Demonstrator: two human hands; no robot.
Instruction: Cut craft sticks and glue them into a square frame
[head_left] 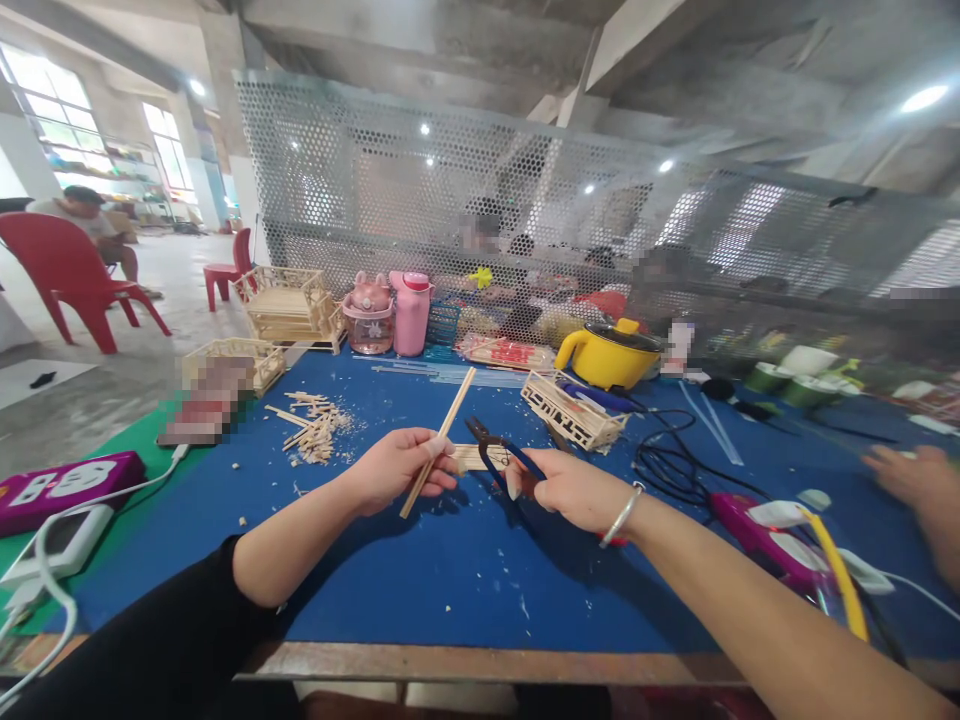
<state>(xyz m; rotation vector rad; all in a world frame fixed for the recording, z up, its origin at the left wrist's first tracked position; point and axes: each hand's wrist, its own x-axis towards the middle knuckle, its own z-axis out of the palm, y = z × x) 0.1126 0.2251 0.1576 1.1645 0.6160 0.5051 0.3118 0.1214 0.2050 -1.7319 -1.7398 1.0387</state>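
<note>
Thin wooden sticks (455, 402) are pinched in my left hand (409, 467), slanting up and to the right over the table. My right hand (570, 488) is wrapped round the dark blue handles of a pair of pliers (491, 447), whose dark jaws point up and left, just right of the sticks. Beneath and between the hands lies a row of pale wooden sticks (480, 457). A heap of short cut wooden pieces (315, 428) lies to the left of my left hand. Behind the pliers sits a small wooden lattice tray (570, 412).
Wooden frames (292, 305), a pink bottle (410, 313), a lidded jar (370, 325) and a yellow pot (611, 355) line the back before a perforated metal screen (360, 180). Black cable (667, 465) and a purple power strip (772, 545) lie right. Another person's hand (911, 480) is at far right.
</note>
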